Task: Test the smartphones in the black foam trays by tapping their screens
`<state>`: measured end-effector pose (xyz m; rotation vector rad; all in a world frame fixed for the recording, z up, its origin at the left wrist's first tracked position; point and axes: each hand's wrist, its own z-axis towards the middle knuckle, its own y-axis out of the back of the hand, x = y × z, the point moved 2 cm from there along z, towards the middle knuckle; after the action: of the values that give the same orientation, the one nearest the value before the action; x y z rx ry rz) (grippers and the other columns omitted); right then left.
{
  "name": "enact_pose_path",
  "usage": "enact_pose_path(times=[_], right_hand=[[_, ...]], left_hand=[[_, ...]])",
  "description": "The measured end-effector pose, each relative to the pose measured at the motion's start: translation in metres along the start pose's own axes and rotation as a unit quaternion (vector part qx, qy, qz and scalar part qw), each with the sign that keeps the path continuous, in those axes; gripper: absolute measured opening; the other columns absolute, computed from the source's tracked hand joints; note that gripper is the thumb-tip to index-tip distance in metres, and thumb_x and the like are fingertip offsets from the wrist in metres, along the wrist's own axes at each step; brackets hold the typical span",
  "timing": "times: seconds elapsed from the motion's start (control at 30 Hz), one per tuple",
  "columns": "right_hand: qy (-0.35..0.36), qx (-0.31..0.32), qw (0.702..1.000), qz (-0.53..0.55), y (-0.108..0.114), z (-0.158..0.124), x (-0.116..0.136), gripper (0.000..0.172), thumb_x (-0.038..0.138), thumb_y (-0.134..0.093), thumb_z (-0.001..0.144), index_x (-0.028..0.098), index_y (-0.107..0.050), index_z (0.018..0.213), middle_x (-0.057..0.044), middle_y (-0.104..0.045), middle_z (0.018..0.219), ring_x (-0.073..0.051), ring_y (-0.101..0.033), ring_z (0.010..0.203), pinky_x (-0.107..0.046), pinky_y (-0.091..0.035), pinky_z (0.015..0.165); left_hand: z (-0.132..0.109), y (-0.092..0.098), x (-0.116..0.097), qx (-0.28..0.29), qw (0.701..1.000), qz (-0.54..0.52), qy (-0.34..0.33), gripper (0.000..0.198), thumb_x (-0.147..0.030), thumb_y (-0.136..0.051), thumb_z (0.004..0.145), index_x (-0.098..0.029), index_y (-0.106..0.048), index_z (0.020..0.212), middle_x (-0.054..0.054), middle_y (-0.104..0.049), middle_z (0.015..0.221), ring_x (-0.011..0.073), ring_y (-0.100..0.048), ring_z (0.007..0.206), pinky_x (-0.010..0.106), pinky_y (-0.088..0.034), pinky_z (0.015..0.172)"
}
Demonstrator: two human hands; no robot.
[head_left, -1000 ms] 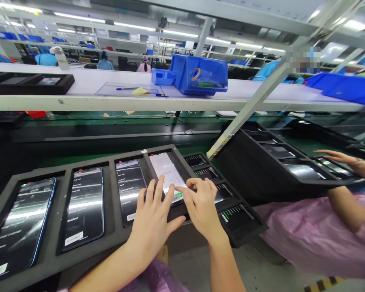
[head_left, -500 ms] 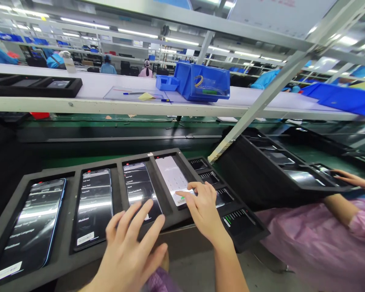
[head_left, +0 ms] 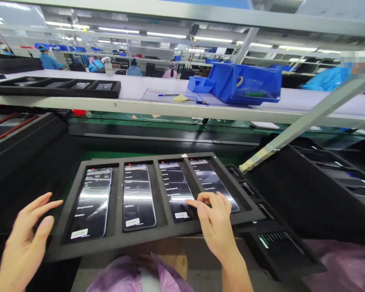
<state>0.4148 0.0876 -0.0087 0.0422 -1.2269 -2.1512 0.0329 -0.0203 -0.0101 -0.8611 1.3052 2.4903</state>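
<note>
A black foam tray [head_left: 118, 239] lies before me with several smartphones in separate slots, their dark screens showing text menus. My right hand [head_left: 215, 215] is over its right half, index finger stretched out at the screen of one smartphone [head_left: 174, 190], other fingers curled and nothing held. Beyond that hand is the rightmost smartphone [head_left: 205, 176], partly covered by the fingers. My left hand [head_left: 28, 235] hovers off the tray's left end, empty, fingers apart. The leftmost smartphone [head_left: 93, 202] and its neighbour [head_left: 138, 198] bear white labels near their lower edges.
Another black tray [head_left: 292, 263] with dark-screened devices sits partly under this one at right. Large black trays [head_left: 295, 190] flank both sides. A slanted metal post [head_left: 280, 142] rises at right. The shelf [head_left: 134, 87] ahead carries a blue bin [head_left: 246, 83], pens and a tray. People work behind.
My view has swung left. My left hand has moved from above the phones to beyond the tray's left end. My right finger has shifted one phone left; the rightmost screen turned from white to dark.
</note>
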Motion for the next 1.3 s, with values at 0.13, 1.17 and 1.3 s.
enact_pose_path(times=[0.13, 1.17, 1.3], right_hand=[[-0.035, 0.023, 0.999, -0.004, -0.009, 0.018, 0.022, 0.04, 0.027, -0.028, 0.094, 0.028, -0.067, 0.094, -0.003, -0.053, 0.086, -0.016, -0.05, 0.081, -0.047, -0.028, 0.096], [-0.156, -0.135, 0.972, -0.112, 0.01, 0.014, -0.015, 0.054, 0.038, -0.023, 0.092, 0.02, -0.073, 0.082, -0.007, -0.053, 0.081, -0.021, -0.049, 0.074, -0.044, -0.034, 0.079], [-0.186, -0.121, 0.964, -0.145, 0.015, 0.006, -0.038, 0.051, 0.036, -0.024, 0.092, 0.023, -0.073, 0.083, -0.006, -0.053, 0.082, -0.02, -0.048, 0.074, -0.045, -0.033, 0.082]], left_hand=[[0.004, -0.013, -0.022, 0.056, 0.991, -0.115, 0.034, 0.028, -0.049, -0.039, 0.088, -0.036, -0.062, 0.096, -0.009, -0.052, 0.125, 0.0259, -0.045, 0.123, 0.052, -0.026, 0.109], [0.002, -0.011, -0.023, 0.135, 0.989, -0.032, -0.044, 0.041, -0.045, -0.029, 0.091, -0.035, -0.056, 0.121, -0.001, -0.031, 0.148, 0.0295, -0.045, 0.124, 0.054, -0.039, 0.1], [0.002, -0.014, -0.019, 0.119, 0.99, -0.076, -0.004, 0.034, -0.044, -0.034, 0.09, -0.04, -0.058, 0.115, -0.007, -0.035, 0.145, 0.0318, -0.045, 0.123, 0.061, -0.035, 0.101]])
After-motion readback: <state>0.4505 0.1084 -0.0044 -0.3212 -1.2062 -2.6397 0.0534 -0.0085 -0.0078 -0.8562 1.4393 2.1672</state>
